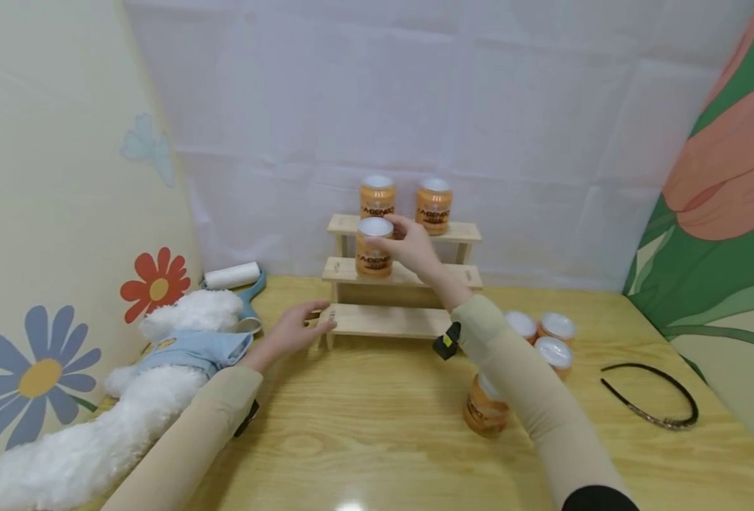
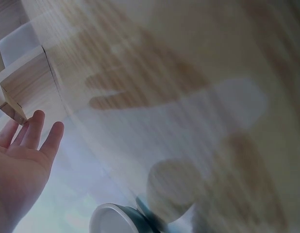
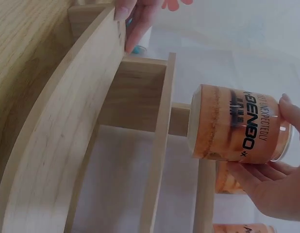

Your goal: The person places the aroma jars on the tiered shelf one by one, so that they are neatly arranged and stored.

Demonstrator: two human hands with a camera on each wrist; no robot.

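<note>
My right hand [image 1: 411, 248] holds an orange can [image 1: 374, 257] with a white lid upright, close over the left part of the middle tier of a wooden three-step rack [image 1: 389, 321]. In the right wrist view, the fingers and thumb grip the can [image 3: 237, 124] near its lid end, and dark lettering shows on its side. At the left end of the bottom tier is my left hand [image 1: 296, 328], fingers loosely extended with the tips right at the board's corner. Two matching cans, a left one [image 1: 377, 195] and a right one [image 1: 435, 206], stand on the top tier.
Several more orange cans [image 1: 557, 328] stand on the table at the right, partly behind my right sleeve. A black headband [image 1: 660, 419] lies farther right. Left of the rack are a white plush toy [image 1: 159, 397] in blue clothing and a lint roller [image 1: 233, 275].
</note>
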